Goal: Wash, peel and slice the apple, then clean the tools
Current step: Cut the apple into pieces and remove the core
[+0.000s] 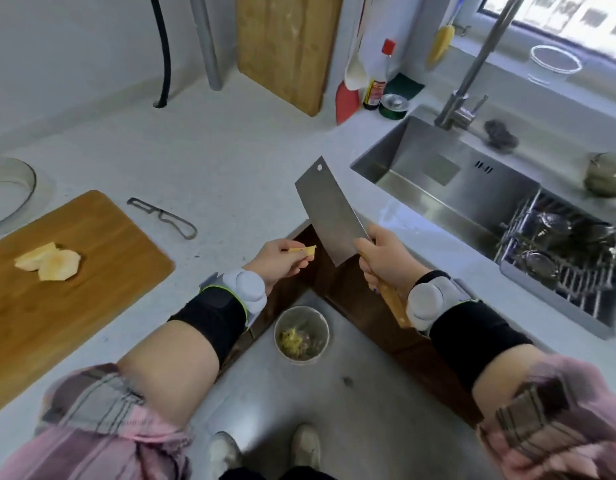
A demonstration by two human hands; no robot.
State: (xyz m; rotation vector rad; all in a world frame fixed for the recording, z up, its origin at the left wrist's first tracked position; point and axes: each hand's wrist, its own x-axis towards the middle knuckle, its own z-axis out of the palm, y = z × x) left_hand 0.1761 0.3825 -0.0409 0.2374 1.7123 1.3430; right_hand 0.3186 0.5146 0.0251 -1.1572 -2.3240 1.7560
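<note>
Waste bin (301, 332) on floor, scraps inside. Cleaver (329, 211) gripped at wooden handle by right hand (386, 261), fingers clenched, blade raised. Small apple scrap (305, 250) pinched in left hand (280, 261) fingers, above bin. 2 peeled apple slices (48, 261) laid on cutting board (74, 296). Peeler (163, 218) left on worktop (230, 168). Bottle (377, 84) label unreadable.

1. the cleaver's (329, 211) wooden handle (394, 301) is mostly hidden inside the right hand (386, 259).
2. the cutting board (74, 271) runs off the left edge.
3. the bin's (301, 332) contents are too blurred to identify.
4. the dish rack's (563, 258) items are indistinct.
</note>
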